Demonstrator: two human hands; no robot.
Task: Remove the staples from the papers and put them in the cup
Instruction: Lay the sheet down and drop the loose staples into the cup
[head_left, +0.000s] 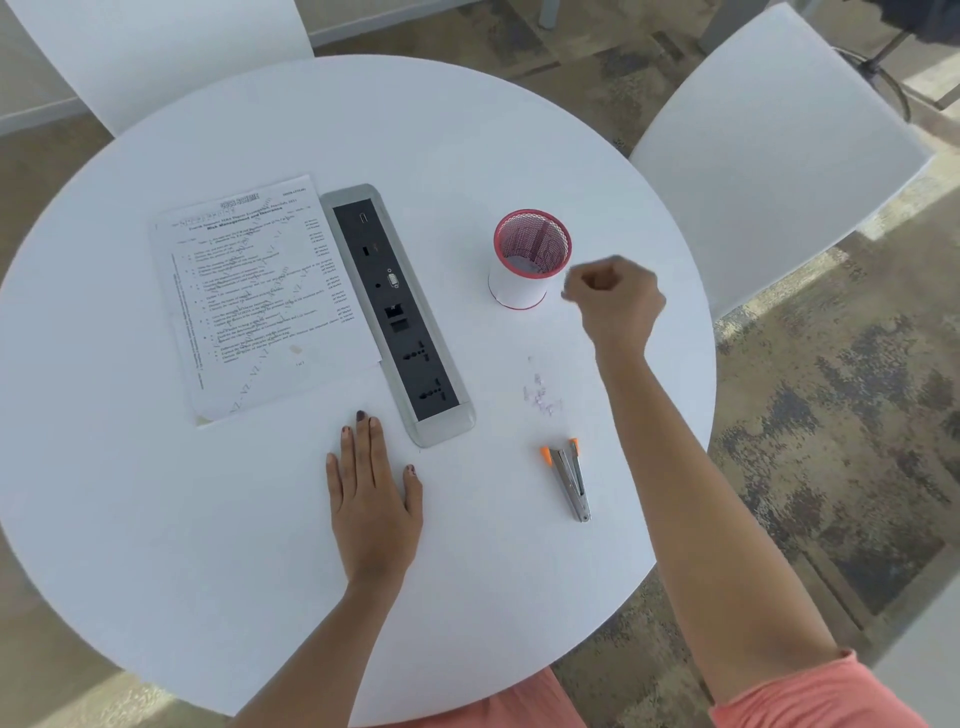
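Left hand (371, 483) flat on smooth round white table (208, 519), fingers straight, together. Right hand (613, 301) blurred, curled beside cylindrical pink mesh cup (530, 260), 2 o'clock; can't tell if pinching. Loose staples (543, 395) 3 o'clock.
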